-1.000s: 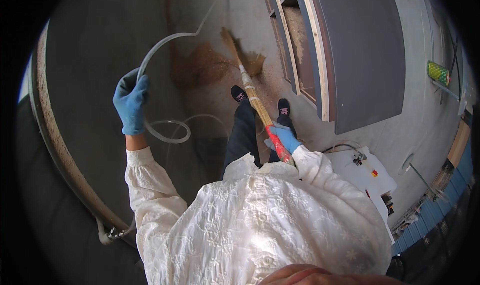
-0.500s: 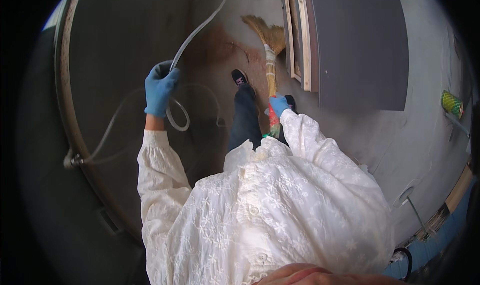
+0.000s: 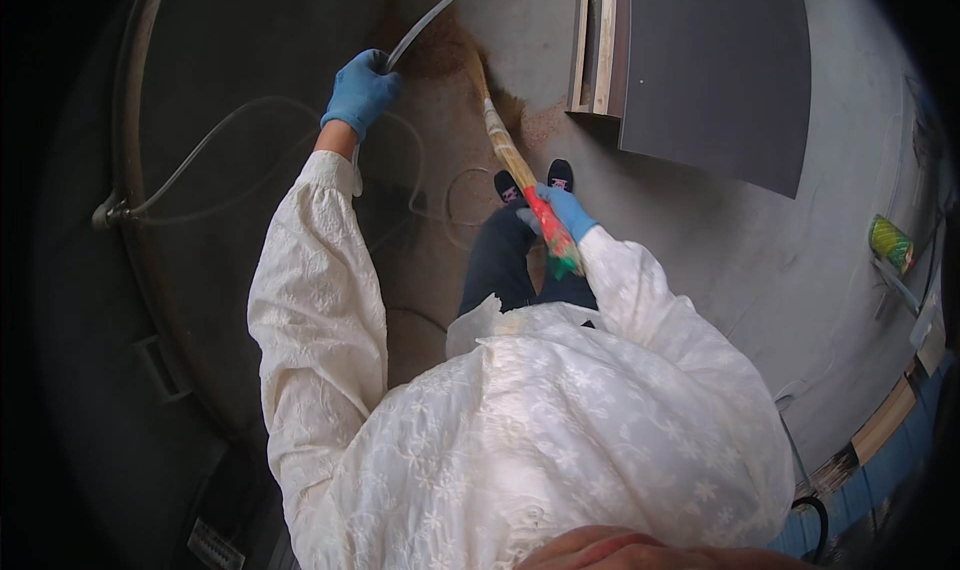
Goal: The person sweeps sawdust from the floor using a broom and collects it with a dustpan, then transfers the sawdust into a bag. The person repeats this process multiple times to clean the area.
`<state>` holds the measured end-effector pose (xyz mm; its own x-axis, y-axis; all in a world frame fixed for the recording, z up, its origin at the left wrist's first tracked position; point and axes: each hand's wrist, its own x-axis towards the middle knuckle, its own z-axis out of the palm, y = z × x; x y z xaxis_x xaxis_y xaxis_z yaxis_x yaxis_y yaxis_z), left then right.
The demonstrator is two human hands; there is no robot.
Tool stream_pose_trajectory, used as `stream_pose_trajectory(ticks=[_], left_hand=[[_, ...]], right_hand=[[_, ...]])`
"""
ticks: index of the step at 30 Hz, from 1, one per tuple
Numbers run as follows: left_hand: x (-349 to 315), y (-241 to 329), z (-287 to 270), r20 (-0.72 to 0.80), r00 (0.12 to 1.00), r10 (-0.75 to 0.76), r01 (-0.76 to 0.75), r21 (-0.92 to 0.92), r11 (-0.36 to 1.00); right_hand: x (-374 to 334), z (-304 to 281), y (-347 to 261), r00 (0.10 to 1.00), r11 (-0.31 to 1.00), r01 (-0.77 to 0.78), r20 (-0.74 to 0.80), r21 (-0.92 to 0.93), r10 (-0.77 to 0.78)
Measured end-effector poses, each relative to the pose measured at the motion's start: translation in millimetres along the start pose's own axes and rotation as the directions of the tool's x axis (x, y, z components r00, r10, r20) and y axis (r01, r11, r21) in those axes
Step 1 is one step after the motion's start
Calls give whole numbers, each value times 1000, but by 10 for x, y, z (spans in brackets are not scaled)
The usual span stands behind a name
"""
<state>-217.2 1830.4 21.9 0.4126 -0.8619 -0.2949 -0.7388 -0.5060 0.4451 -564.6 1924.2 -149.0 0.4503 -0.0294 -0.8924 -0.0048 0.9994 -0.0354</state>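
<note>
My left hand, in a blue glove, is closed around a clear flexible hose. From there the hose runs away toward the far edge, while other loops of it hang near the dark surface on the left. A straw broom is in my right hand, also gloved in blue. Its handle end is wrapped in red and green, and my fingers go round the red part. The bristles, partly blurred, point far left and touch or hover over a patch of reddish-brown dust.
A dark grey panel with a wooden-edged frame stands at the far right. The hose meets a fitting on a curved rim at left. A yellow-green roll sits at the right. My shoes are on the grey floor.
The broom head has swung left onto the reddish dust. My left hand has moved farther away and to the right with the hose. My feet now stand side by side.
</note>
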Motion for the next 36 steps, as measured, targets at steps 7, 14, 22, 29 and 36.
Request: stream_pose_trajectory(ticks=[7, 14, 22, 29, 36], left_hand=[[-133, -467, 202, 0, 1000, -5, 5, -115, 993], [-262, -840, 443, 85, 995, -54, 73, -251, 965], [-313, -1002, 316, -1, 1000, -20, 18, -357, 934], [-150, -1017, 208, -34, 999, -19, 6, -358, 934], [18, -716, -5, -32, 999, -40, 24, -398, 917]], right_hand=[[-726, -268, 613, 970, 984, 119, -195, -133, -144], [212, -101, 888, 964, 993, 30, -266, 117, 3], [715, 858, 886, 1000, 998, -11, 7, 55, 11], [-297, 812, 695, 1000, 1000, 8, 7, 19, -8], [-327, 710, 184, 987, 990, 138, -90, 17, -136]])
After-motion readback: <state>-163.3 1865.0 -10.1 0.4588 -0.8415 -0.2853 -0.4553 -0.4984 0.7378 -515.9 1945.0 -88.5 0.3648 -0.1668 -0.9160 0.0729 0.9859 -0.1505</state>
